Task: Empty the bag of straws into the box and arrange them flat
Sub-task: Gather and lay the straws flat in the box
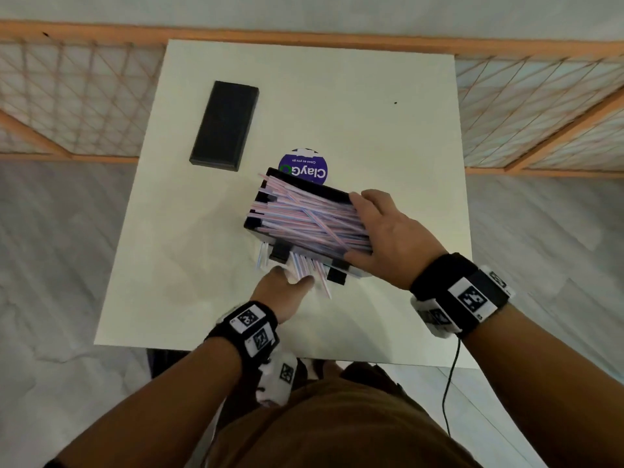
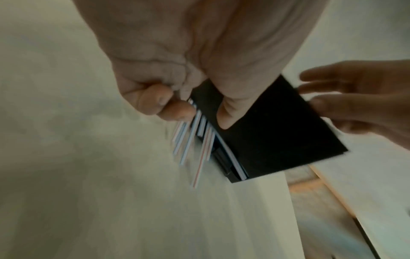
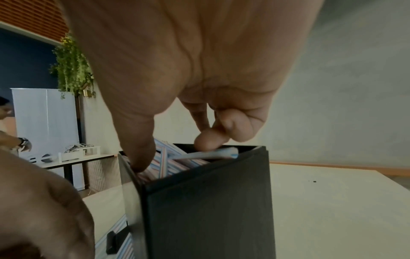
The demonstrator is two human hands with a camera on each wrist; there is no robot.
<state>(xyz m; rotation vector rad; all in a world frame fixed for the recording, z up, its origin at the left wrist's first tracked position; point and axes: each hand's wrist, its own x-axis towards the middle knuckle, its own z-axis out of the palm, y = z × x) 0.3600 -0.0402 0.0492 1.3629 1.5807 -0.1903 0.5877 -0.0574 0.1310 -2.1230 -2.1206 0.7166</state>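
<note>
Two hands work one black box (image 1: 305,228) at the centre of the head view, and I see it lifted and tilted above the white table (image 1: 388,130). My right hand (image 1: 391,238) grips its right end, thumb over the near edge and fingers over the far wall; the right wrist view shows the thumb and fingertips (image 3: 207,140) curled down onto the striped straws (image 1: 304,217) packed inside. Those straws lie roughly lengthwise but crossed and uneven, some ends poking past the left rim. Below the box's near edge a smaller bunch of loose straws (image 1: 304,266) sticks out, and my left hand (image 1: 287,293) holds that bunch; in the left wrist view its fingers (image 2: 175,108) are curled around the straws while the thumb presses on the black underside of the box. I cannot tell whether these loose straws are touching the table. Upper left in the head view lies a flat black lid (image 1: 224,125), well apart from the box. Just behind the box a round purple sticker (image 1: 304,163) shows, partly hidden by the far wall.
</note>
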